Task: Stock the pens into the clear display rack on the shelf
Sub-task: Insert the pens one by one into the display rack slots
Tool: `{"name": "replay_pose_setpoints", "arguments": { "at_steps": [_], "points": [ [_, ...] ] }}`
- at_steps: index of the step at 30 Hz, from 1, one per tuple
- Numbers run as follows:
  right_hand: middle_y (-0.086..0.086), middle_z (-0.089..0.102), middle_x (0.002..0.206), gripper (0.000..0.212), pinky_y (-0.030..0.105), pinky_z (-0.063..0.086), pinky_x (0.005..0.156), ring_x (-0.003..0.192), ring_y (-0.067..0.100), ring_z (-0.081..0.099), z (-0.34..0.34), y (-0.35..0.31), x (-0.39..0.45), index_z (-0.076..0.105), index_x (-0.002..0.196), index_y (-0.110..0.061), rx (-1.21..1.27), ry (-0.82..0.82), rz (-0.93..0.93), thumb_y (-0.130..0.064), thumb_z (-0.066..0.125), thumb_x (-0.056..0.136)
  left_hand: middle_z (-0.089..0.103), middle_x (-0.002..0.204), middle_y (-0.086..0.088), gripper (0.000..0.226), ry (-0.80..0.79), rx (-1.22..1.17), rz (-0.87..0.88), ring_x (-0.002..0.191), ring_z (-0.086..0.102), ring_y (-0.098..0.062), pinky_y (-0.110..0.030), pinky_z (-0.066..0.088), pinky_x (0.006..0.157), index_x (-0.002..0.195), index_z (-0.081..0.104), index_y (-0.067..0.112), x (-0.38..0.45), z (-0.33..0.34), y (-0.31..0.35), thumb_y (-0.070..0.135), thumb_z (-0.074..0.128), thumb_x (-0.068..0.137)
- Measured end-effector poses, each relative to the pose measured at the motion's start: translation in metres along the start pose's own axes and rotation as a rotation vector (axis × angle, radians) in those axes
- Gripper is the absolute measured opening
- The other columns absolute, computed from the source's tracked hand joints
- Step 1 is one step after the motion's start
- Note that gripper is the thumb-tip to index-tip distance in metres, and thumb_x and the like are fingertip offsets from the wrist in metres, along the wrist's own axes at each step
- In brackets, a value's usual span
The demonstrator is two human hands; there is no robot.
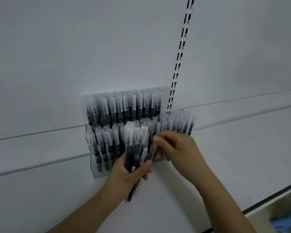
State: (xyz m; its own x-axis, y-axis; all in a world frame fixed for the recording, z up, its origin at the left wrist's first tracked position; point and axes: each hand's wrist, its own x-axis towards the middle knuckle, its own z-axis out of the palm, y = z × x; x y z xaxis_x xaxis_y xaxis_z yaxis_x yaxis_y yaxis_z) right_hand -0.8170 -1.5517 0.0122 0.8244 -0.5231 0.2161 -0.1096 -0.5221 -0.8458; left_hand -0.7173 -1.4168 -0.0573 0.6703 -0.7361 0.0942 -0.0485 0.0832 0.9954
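Note:
A clear tiered display rack (97, 172) stands on the white shelf against the back panel. Several black pens with frosted clear caps (118, 105) fill its rows. My left hand (124, 172) grips a bundle of the same pens (135, 145) upright in front of the rack's middle. My right hand (175, 145) is just right of the bundle, its fingertips pinching a single pen (152, 151) at the bundle's edge. The rack's lower right part is hidden behind my hands.
A slotted metal upright (180, 52) runs up the back panel behind the rack's right side. The white shelf surface (242, 148) extends left and right. The shelf's dark front edge (267, 197) is at lower right, with something blue (286, 222) below it.

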Motion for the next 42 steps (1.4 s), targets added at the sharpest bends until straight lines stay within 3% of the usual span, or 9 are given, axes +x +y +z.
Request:
{"name": "replay_pose_setpoints", "arguments": {
  "at_steps": [3,8,13,16,20,25,28,35,42],
  "points": [
    [-0.004,0.071,0.065,0.015,0.022,0.051,0.058,0.054,0.006,0.062,-0.018,-0.009,0.004,0.067,0.09,-0.024,-0.04,0.139,-0.024,-0.029,0.054,0.098,0.066,0.066,-0.004,0.045,-0.008,-0.029,-0.008,0.059,0.059,-0.019,-0.039,0.049,0.06,0.096,0.063,0.005,-0.001,-0.001,0.001,0.041,0.076,0.073],
    [-0.002,0.07,0.073,0.007,0.016,0.049,0.058,0.061,0.005,0.066,-0.057,-0.03,0.023,0.057,0.106,-0.015,0.095,0.536,-0.167,-0.016,0.055,0.099,0.063,0.064,-0.004,0.036,-0.009,-0.009,-0.005,0.059,0.058,-0.019,-0.038,0.048,0.061,0.095,0.062,0.003,0.0,-0.001,0.0,0.034,0.073,0.081],
    [-0.002,0.066,0.081,0.01,0.024,0.05,0.065,0.068,0.008,0.068,-0.078,-0.045,0.045,0.046,0.099,-0.019,0.008,0.835,-0.368,-0.021,0.056,0.099,0.063,0.066,-0.005,0.045,-0.014,-0.002,-0.008,0.06,0.059,-0.02,-0.041,0.049,0.061,0.095,0.062,0.006,0.0,-0.002,-0.001,0.044,0.072,0.072],
    [-0.002,0.067,0.083,0.009,0.016,0.047,0.065,0.07,0.006,0.067,-0.071,-0.04,0.065,0.046,0.099,-0.02,-0.049,0.804,-0.404,-0.02,0.055,0.099,0.062,0.063,-0.006,0.037,-0.005,-0.001,0.004,0.058,0.058,-0.019,-0.037,0.048,0.059,0.094,0.062,0.005,0.0,-0.001,-0.002,0.035,0.076,0.079],
    [-0.004,0.067,0.082,0.007,0.008,0.044,0.065,0.071,0.005,0.066,-0.056,-0.025,0.079,0.048,0.098,-0.019,-0.131,0.615,-0.398,-0.016,0.055,0.1,0.062,0.063,-0.005,0.033,-0.011,-0.008,0.01,0.058,0.058,-0.018,-0.034,0.047,0.057,0.095,0.062,0.003,-0.001,-0.001,-0.001,0.031,0.071,0.081],
    [0.0,0.063,0.077,0.009,0.027,0.049,0.067,0.071,0.016,0.064,-0.052,-0.013,0.088,0.051,0.095,-0.008,-0.316,0.448,-0.43,-0.015,0.052,0.1,0.062,0.064,-0.004,0.034,-0.018,0.009,0.004,0.059,0.058,-0.018,-0.033,0.047,0.057,0.096,0.062,0.004,-0.001,-0.002,-0.001,0.034,0.072,0.082],
    [-0.009,0.062,0.082,0.003,0.031,0.053,0.068,0.071,0.005,0.064,-0.049,-0.009,0.095,0.051,0.102,-0.013,-0.428,0.312,-0.441,-0.016,0.05,0.102,0.063,0.064,-0.002,0.035,-0.012,0.008,-0.005,0.058,0.059,-0.017,-0.03,0.047,0.056,0.097,0.062,0.004,-0.001,-0.002,-0.001,0.034,0.071,0.082],
    [-0.01,0.066,0.085,0.004,0.043,0.055,0.066,0.076,0.016,0.064,-0.045,-0.006,0.097,0.053,0.097,-0.021,-0.545,0.241,-0.458,-0.022,0.051,0.101,0.063,0.065,-0.002,0.034,-0.029,0.002,0.002,0.059,0.059,-0.017,-0.031,0.049,0.059,0.098,0.061,0.004,-0.001,-0.002,-0.001,0.031,0.069,0.08],
    [-0.016,0.066,0.1,0.024,0.03,0.053,0.067,0.079,0.004,0.063,-0.041,-0.01,0.07,0.053,0.121,-0.027,-0.522,0.389,-0.334,-0.034,0.056,0.098,0.063,0.065,-0.003,0.035,-0.032,-0.002,0.008,0.059,0.059,-0.016,-0.027,0.048,0.058,0.098,0.061,0.004,-0.002,-0.001,0.002,0.031,0.068,0.077]
  ]
}}
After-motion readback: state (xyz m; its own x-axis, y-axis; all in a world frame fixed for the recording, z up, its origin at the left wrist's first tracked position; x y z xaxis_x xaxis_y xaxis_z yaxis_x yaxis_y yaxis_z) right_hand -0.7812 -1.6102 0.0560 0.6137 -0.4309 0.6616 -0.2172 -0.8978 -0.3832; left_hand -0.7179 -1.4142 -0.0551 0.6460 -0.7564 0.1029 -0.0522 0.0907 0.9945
